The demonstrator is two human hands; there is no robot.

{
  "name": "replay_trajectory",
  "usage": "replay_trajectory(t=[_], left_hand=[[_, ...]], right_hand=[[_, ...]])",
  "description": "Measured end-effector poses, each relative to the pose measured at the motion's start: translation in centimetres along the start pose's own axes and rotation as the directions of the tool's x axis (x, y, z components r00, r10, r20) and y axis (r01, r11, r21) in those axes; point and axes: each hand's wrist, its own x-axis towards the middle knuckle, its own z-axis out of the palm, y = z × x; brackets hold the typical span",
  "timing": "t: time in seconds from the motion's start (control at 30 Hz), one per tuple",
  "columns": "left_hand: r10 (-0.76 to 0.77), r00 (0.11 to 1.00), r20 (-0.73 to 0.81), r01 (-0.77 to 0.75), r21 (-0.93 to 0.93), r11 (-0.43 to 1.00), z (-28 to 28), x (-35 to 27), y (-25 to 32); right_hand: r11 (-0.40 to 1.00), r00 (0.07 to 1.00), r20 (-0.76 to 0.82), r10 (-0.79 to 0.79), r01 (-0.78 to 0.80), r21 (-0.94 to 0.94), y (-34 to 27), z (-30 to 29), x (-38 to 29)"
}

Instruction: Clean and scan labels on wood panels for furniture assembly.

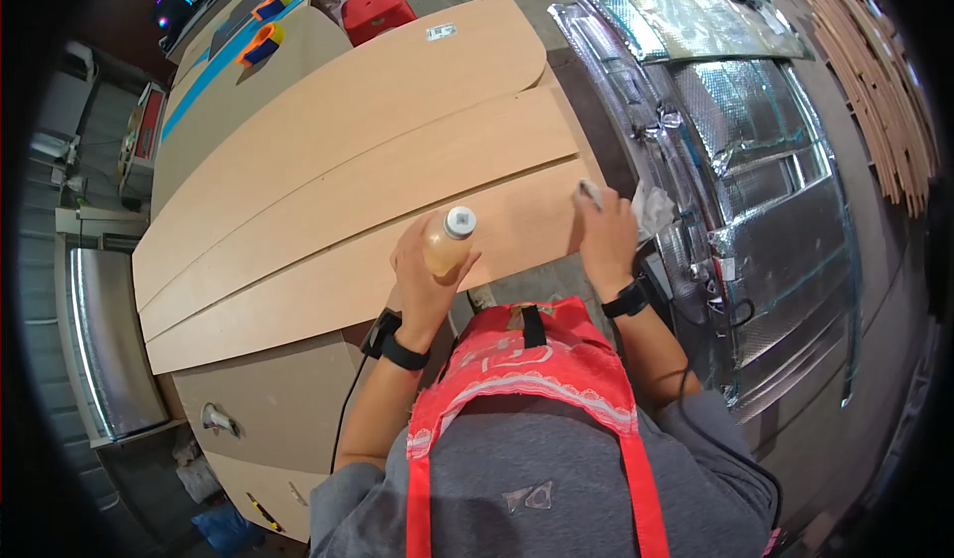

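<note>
My left hand [417,282] is wrapped around a clear plastic bottle [444,251] with a white cap and pale yellowish liquid inside. The bottle is held above the nearest of three long, light wood panels [313,312]. At that panel's right end, my right hand [610,241] pinches a small whitish wad [591,194], perhaps cloth. Whether the wad touches the wood cannot be seen clearly. Beyond lie a middle panel [417,167] and a broader far panel [358,99] with a curved end and a small printed label [440,32].
Foil-faced insulation sheets [790,252] lie to the right, with wood strips [868,88] past them. Crumpled white material [654,211] is beside my right hand. Far left are orange-and-blue rolls [261,44] and a red stool [376,12]. A yellow utility knife [263,512] rests at lower left.
</note>
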Motion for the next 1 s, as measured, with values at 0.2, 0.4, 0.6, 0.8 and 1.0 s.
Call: replay_trajectory(t=[0.2, 0.4, 0.6, 0.8, 1.0], left_hand=[[-0.106, 0.994, -0.020, 0.101, -0.161, 0.982, -0.9, -1.8, -1.2], [-0.195, 0.980, -0.026, 0.169, -0.393, 0.904, -1.4, -2.7, -1.4], [-0.246, 0.969, 0.000, 0.229, -0.369, 0.901, -2.1, -2.9, -1.2], [-0.288, 0.957, -0.013, 0.260, -0.397, 0.880, -2.1, -3.0, -1.3], [-0.341, 0.940, -0.002, 0.315, -0.377, 0.871, -2.0, -3.5, -2.0]], right_hand=[[0.963, 0.957, 0.149, -0.248, 0.227, 0.146, -0.7, -1.3, -0.1], [0.993, 0.983, 0.145, -0.113, 0.109, 0.033, -1.1, -1.9, -1.1], [0.983, 0.984, -0.058, 0.170, -0.173, -0.066, -0.6, -1.2, -2.0], [0.991, 0.991, 0.118, -0.057, 0.042, 0.129, -0.7, -0.1, -2.0], [0.998, 0.996, 0.089, 0.019, -0.024, 0.063, -0.6, -0.2, -1.8]])
